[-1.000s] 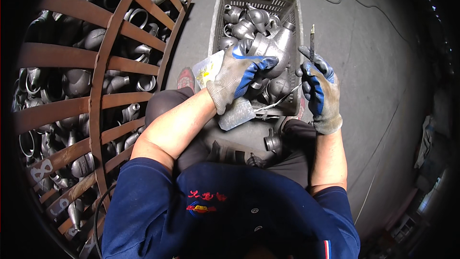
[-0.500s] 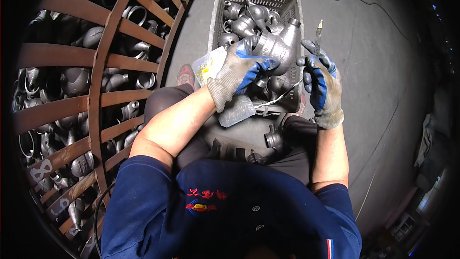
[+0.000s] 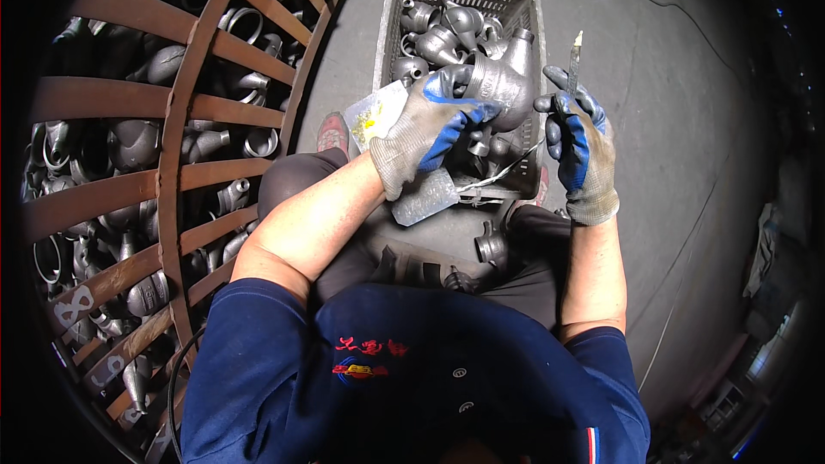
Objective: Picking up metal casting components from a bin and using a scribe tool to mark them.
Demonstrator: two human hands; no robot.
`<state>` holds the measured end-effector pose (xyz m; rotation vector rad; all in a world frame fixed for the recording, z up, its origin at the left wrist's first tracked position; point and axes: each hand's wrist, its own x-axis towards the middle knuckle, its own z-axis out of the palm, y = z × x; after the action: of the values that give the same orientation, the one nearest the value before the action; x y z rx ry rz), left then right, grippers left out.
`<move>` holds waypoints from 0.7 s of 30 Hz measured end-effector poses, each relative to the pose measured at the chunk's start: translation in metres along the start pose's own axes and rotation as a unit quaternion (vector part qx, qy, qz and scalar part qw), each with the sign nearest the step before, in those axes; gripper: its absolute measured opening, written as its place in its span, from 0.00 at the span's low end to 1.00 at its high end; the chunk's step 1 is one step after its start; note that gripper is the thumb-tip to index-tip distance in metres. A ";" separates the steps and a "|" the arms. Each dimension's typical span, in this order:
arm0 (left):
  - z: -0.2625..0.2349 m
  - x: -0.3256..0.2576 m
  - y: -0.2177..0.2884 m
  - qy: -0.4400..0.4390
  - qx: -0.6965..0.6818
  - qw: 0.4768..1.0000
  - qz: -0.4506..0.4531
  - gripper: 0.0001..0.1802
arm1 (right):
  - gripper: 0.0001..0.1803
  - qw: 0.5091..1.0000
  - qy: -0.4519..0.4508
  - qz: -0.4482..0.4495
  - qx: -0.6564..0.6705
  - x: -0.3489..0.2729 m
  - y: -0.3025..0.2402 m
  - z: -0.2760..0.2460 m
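My left hand, in a grey glove with blue palm, grips a grey metal casting, round-bodied with a narrow neck pointing up and away. The casting is held over the near part of a grey plastic crate. In my right hand, gloved alike, a thin, flat grey stick-like tool with a pale pointed tip stands nearly upright; its exact kind is unclear. The tool and the casting are apart. Several similar castings lie inside the crate. My left glove partly covers a translucent plastic tray with yellow bits in it.
A brown metal slatted bin full of castings rises along the left. Between my legs, another casting lies on the floor. Twisted white cord runs at the crate's near end. A dark cable crosses the floor at the far right.
The casting has turned slightly in my left hand, with its neck a little more upright. My right hand and the tool have shifted slightly up and to the right.
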<state>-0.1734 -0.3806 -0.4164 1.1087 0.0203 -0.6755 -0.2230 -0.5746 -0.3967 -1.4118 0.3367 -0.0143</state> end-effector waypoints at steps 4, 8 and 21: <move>-0.004 0.002 -0.004 0.011 -0.012 1.000 -0.013 0.13 | 0.18 1.000 0.007 0.009 0.008 0.000 -0.002 0.002; -0.005 0.002 -0.005 -0.007 -0.020 1.000 -0.017 0.13 | 0.18 1.000 0.001 0.002 0.021 0.000 -0.004 0.000; 0.006 -0.007 0.013 -0.019 0.072 0.997 -0.001 0.14 | 0.16 0.999 0.033 -0.001 0.018 0.001 0.003 -0.005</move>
<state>-0.1742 -0.3789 -0.4011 1.2337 -0.0610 -0.7097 -0.2240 -0.5795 -0.4001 -1.3776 0.3885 -0.0679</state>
